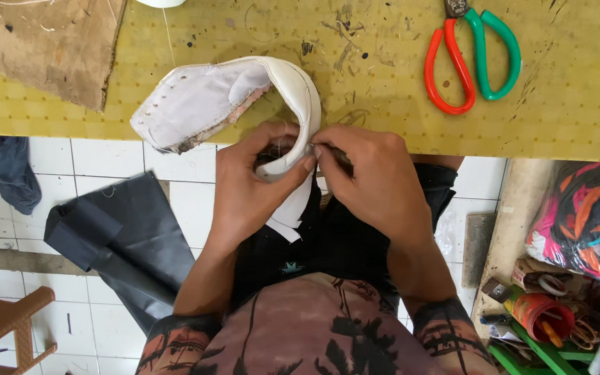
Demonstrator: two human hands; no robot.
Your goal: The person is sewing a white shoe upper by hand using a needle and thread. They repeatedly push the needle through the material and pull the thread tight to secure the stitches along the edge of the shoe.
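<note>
A white shoe upper point(203, 101) lies curved over the front edge of a yellow-green worktable point(383, 104), its heel strip bending down toward me. My left hand point(251, 180) pinches the lower end of that white strip. My right hand point(373, 177) presses against the same spot and grips a thin dark tool point(333, 154), whose tip meets the strip between my thumbs. A thin thread shows near my left fingers.
Scissors point(472, 59) with one orange and one green handle lie at the table's far right. A brown board point(50, 45) covers the far left. On the tiled floor: black sheet material point(123, 239), dark cloth point(5, 163), a wooden stool point(8, 323). A cluttered shelf point(557, 305) stands right.
</note>
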